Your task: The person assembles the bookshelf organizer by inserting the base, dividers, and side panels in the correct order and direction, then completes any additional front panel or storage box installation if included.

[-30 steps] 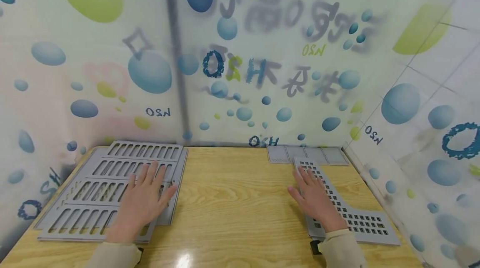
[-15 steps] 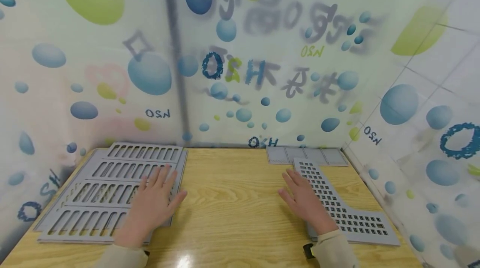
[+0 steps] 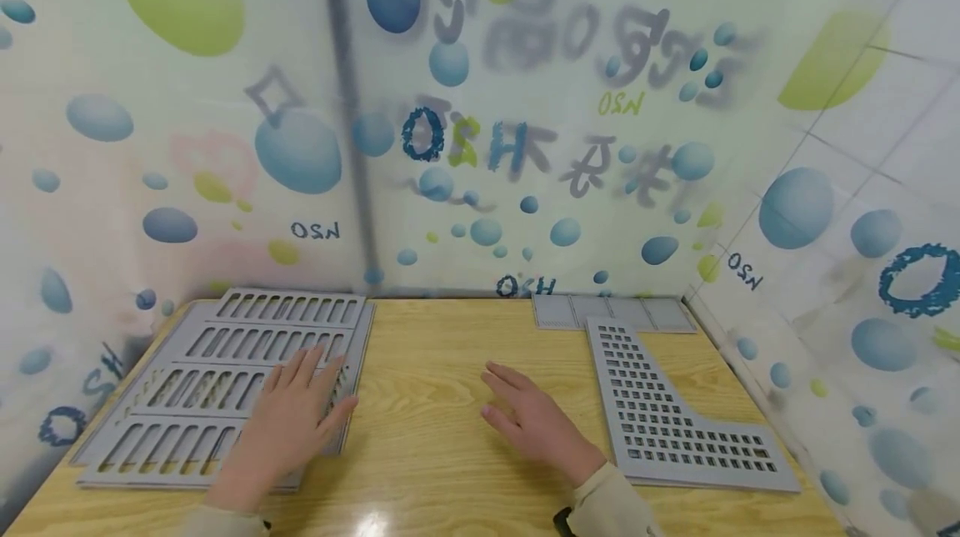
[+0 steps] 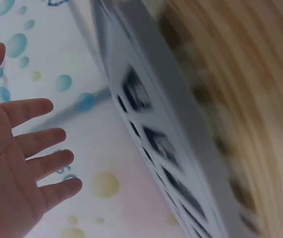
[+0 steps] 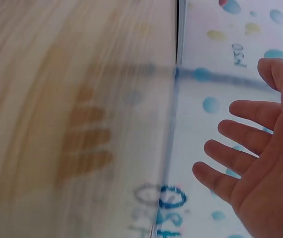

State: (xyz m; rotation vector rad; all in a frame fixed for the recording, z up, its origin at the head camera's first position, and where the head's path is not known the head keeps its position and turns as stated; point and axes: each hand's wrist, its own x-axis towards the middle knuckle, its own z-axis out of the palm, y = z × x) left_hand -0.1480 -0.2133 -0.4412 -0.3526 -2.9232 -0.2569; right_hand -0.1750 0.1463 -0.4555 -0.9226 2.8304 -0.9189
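Nearest are two pale sleeves, with a dark band showing at the right cuff. From the left sleeve comes the left hand, back upward, fingers extended and thumb spread to the side, its grasp wide. In the head view it overlaps the right part of the slotted panels; the left wrist view shows it raised, apart from the panel beside it.

The right hand slants inward above the bare middle of the worktop. Its fingers are extended and close together in the head view, with the thumb apart, so it too is wide. The right wrist view shows it clear of the wood, which carries a reflection of fingers.

The slotted panels are grey and lie flat at the left of the worktop, reaching to its back edge, in rows of long openings. To the right of the right hand, apart from it, lies the holed panel, L-shaped, with many small square openings. Its far end meets a sectioned panel at the back edge.

Behind stands a pale sheet with blue and green spots and reversed lettering.
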